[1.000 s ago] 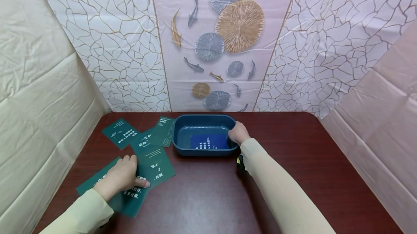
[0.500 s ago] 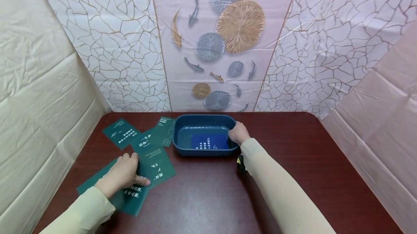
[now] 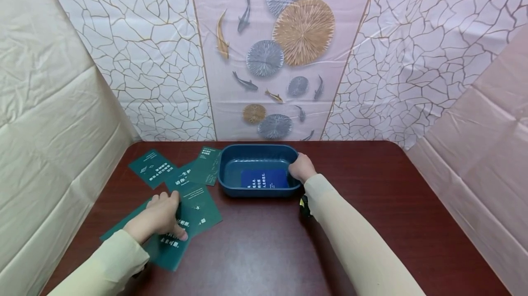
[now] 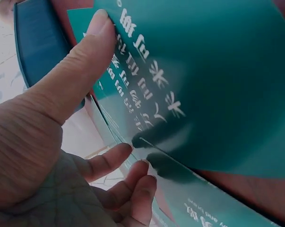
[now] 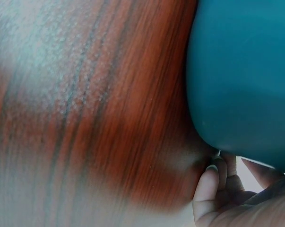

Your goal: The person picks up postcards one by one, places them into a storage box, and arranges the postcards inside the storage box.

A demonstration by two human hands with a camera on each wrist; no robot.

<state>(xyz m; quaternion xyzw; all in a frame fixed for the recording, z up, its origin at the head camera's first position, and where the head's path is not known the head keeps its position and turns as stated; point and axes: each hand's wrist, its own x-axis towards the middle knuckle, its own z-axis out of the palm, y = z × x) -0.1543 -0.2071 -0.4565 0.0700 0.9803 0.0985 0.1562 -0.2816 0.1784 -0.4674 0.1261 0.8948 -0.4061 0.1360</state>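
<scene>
My left hand (image 3: pixel 158 218) touches dark green printed cards at the table's left. In the left wrist view, the thumb (image 4: pixel 81 64) lies on one edge of the top green card (image 4: pixel 222 85), while the fingertips (image 4: pixel 140 168) are spread well apart from it at another edge. My right hand (image 3: pixel 302 167) grips the right end of a dark blue oval-cornered plastic bin (image 3: pixel 260 193). From the right wrist, curled fingers (image 5: pixel 208 184) show at the bin's lower corner; the thumb's hold is partly hidden. A bright blue printed card (image 3: pixel 264 179) lies inside the bin.
More green cards overlap behind the left hand: one at far left (image 3: pixel 152 168), one beside the bin (image 3: pixel 208 165), and one in front (image 3: pixel 202 209). The reddish-brown table (image 3: pixel 264 250) ends at a patterned cloth backdrop (image 3: pixel 264 122), with cloth walls on both sides.
My left hand has shifted slightly to the right, and the green card under it has slid a little rightward and away from me. My right hand and the bin stay in place.
</scene>
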